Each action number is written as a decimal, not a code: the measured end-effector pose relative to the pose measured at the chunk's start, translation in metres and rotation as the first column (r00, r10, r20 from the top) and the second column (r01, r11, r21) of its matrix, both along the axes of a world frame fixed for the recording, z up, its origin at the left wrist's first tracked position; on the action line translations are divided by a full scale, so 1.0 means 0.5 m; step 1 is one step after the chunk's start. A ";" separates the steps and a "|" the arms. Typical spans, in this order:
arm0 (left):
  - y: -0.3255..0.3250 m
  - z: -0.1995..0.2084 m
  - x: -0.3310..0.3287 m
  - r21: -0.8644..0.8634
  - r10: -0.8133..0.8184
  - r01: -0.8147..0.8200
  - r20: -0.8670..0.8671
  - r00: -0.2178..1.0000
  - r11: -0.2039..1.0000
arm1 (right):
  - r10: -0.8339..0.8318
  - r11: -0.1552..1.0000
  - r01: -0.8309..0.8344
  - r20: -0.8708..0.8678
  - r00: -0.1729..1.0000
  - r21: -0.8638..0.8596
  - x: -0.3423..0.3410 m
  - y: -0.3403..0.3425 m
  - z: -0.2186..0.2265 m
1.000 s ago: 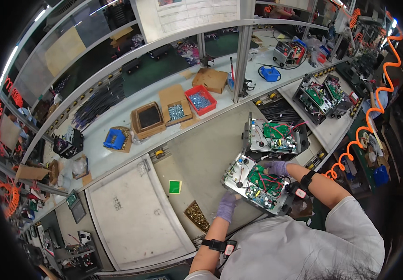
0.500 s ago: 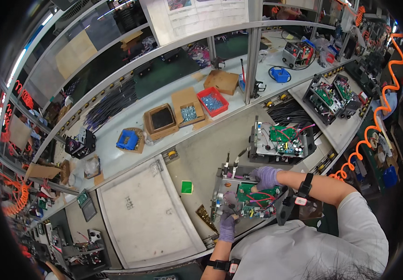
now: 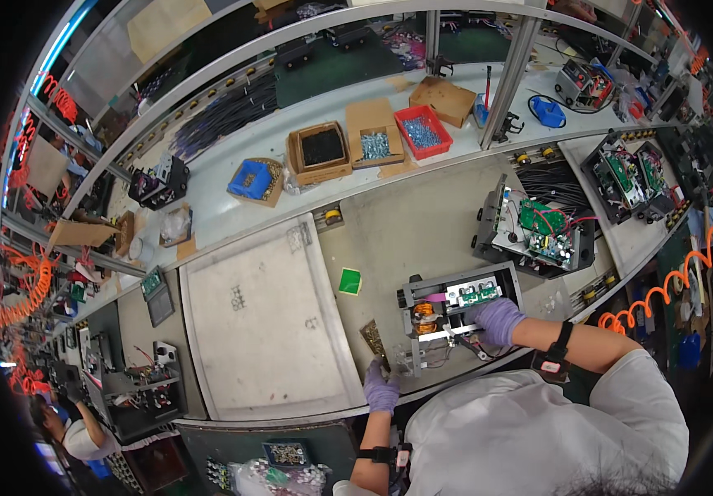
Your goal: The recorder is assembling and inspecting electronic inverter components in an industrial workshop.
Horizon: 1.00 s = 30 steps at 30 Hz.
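Note:
In front of me stands an open metal chassis (image 3: pixel 515 285), showing a copper-coloured coil, small green boards, a pink wire and cross bars. My right hand (image 3: pixel 498 321), in a purple glove, grips it at its near right side; some fingertips are hidden inside the frame. To its left, my gloved left hand (image 3: pixel 381 390) reaches to the near end of a narrow tray of brass-coloured screws (image 3: pixel 372 337). Its fingers look apart, and I see nothing held in them.
Another chassis with green boards (image 3: pixel 542 227) stands beyond to the right. A green card (image 3: pixel 350 281) lies left of mine, beside a pale board (image 3: pixel 269 322). On the back shelf are a red bin of screws (image 3: pixel 422 131), cardboard boxes (image 3: pixel 319 149) and a blue bin (image 3: pixel 250 178). An orange coiled hose (image 3: pixel 687 256) hangs at right.
The chassis has been turned so another side with the coil faces up, its large green board no longer showing. My left hand has left it for the screw tray. The view has shifted.

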State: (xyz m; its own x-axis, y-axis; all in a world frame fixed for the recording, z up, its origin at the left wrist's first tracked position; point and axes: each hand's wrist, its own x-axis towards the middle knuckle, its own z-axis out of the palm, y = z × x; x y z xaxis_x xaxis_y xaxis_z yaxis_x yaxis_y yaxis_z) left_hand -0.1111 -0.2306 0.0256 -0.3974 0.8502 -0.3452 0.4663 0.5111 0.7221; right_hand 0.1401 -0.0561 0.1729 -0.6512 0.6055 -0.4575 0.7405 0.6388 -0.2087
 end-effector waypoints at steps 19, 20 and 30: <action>0.077 -0.044 0.068 -0.236 -0.156 0.093 -0.263 0.952 0.967 | -0.675 0.699 0.697 0.177 0.716 -0.160 0.348 0.539 -0.096; 0.076 -0.046 0.068 -0.224 -0.147 0.092 -0.246 0.958 0.970 | -0.773 0.603 0.767 0.078 0.630 -0.218 0.364 0.528 -0.114; 0.079 -0.042 0.076 -0.236 -0.077 0.033 -0.178 0.981 0.971 | -0.947 0.309 0.725 -0.135 0.290 -0.616 0.493 0.680 -0.235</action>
State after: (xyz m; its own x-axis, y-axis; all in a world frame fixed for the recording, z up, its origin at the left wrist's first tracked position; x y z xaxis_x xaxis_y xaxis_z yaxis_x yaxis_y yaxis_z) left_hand -0.0733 -0.1912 0.0047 -0.4275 0.7784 -0.4596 0.6124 0.6234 0.4862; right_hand 0.3865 0.2838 0.0555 -0.0362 0.7674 -0.6401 0.5471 -0.5208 -0.6553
